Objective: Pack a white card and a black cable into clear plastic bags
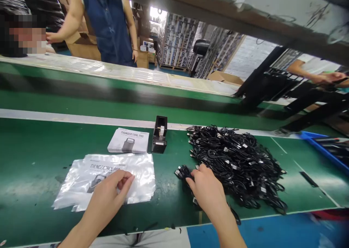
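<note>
While left fingers nearly pinch over bags, hold unclear, right fingers grip a cable bundle, likely mid-pick, needs clean lift imo

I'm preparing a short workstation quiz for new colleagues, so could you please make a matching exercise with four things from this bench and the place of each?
Things:
1. tape dispenser
2. clear plastic bags
3. blue tray
4. heap of black cables

Places:
A. at the far right edge of the picture
B. just right of the stack of printed leaflets
C. between the dispenser and the tray
D. beneath the left hand

Right pairs: 1-B, 2-D, 3-A, 4-C
</note>
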`<state>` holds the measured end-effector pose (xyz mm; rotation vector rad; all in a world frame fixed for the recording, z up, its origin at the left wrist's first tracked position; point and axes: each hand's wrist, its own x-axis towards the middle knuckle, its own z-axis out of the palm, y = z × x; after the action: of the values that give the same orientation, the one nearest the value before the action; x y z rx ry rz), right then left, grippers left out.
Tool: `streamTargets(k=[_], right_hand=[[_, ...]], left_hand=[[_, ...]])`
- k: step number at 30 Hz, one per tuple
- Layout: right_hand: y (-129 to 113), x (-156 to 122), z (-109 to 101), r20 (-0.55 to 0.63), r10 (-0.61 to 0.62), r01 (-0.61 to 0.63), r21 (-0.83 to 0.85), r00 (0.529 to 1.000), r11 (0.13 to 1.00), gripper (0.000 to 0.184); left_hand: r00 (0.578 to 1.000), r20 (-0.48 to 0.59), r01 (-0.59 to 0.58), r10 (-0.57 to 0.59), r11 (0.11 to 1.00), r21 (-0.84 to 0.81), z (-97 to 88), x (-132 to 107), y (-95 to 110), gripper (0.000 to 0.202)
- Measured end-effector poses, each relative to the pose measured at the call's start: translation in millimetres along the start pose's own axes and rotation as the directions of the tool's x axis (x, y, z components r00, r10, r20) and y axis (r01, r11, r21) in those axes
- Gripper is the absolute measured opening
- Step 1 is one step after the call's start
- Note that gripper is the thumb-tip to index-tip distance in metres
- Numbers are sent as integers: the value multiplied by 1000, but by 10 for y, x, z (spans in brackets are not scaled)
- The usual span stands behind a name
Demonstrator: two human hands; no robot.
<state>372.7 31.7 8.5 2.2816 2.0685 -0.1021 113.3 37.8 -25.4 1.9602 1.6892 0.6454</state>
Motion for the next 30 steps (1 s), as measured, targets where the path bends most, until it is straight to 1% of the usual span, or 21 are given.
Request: streamTargets(k=[1, 2, 3, 4, 5, 6, 7, 8, 9, 10, 11, 12, 13, 14, 16, 18, 20, 23, 26, 28, 30], right_hand=[[16, 36, -1, 14, -27, 27, 39, 1000, 999, 11], [35, 69, -9, 2, -52, 52, 90, 999, 995, 10], [46, 95, -22, -47, -62, 68, 149, 997, 986, 9], [42, 111, -39, -128, -47, 75, 219, 991, 973, 8], [12, 113, -57, -210, -17, 82, 303, 978, 949, 9], [-49, 100, -71, -262, 14, 98, 408, 965, 908, 11], [-140, 74, -77, -263, 30, 121, 536, 964, 836, 13], [-258, 35, -71, -210, 16, 132, 672, 978, 729, 15], [-394, -10, -53, -117, -44, 120, 792, 992, 599, 16], [-536, -56, -21, -9, -138, 72, 883, 990, 463, 16], [-670, -99, 20, 73, -220, 16, 925, 973, 379, 15], [-784, -135, 64, 111, -286, -2, 934, 952, 358, 14], [-870, -161, 106, 127, -334, 11, 924, 934, 382, 15], [-925, -177, 139, 124, -357, 44, 902, 926, 429, 16], [-952, -186, 166, 91, -362, 130, 830, 928, 542, 19], [-920, -178, 141, 58, -341, 179, 762, 938, 622, 20], [-893, -169, 87, 37, -340, 211, 719, 940, 662, 20], [-923, -159, 16, 28, -343, 229, 693, 939, 684, 17], [-1017, -128, -2, 29, -342, 228, 692, 939, 685, 14], [-1096, -89, 22, 31, -315, 188, 745, 948, 640, 10], [-1179, -48, 73, 63, -252, 91, 828, 966, 554, 7]], left_hand=[[1000, -9, 5, -5, 1000, -1, -10, 4, -4, 22], [1000, -16, 11, -11, 1000, -5, -23, 8, -5, 22], [1000, -20, 18, -18, 1000, -15, -36, 10, -3, 22], [999, -19, 26, -27, 999, -32, -47, 13, 0, 22], [999, -14, 37, -38, 998, -56, -56, 14, 4, 22], [999, -3, 51, -51, 995, -82, -60, 15, 8, 22], [998, 12, 67, -66, 992, -111, -61, 15, 10, 22], [996, 28, 84, -81, 986, -141, -59, 14, 10, 22], [994, 44, 101, -95, 979, -175, -56, 12, 8, 22], [992, 60, 118, -108, 969, -218, -53, 10, 5, 21], [990, 78, 133, -116, 953, -271, -52, 8, 2, 20], [988, 95, 149, -124, 933, -329, -56, 6, -2, 19], [985, 108, 164, -133, 908, -386, -64, 5, -5, 19], [983, 115, 180, -143, 883, -434, -77, 3, -6, 20], [980, 102, 198, -170, 844, -498, -110, 0, -6, 21], [982, 64, 184, -177, 835, -519, -143, -7, -5, 22], [989, 33, 141, -144, 854, -500, -161, -24, -4, 21], [997, 21, 78, -76, 911, -405, -160, -73, 1, 20], [1000, -12, 9, -13, 958, -285, -135, -137, 24, 18], [999, -46, -30, 19, 968, -248, -108, -175, 48, 17], [998, -58, -30, 15, 963, -269, -81, -205, 74, 16]])
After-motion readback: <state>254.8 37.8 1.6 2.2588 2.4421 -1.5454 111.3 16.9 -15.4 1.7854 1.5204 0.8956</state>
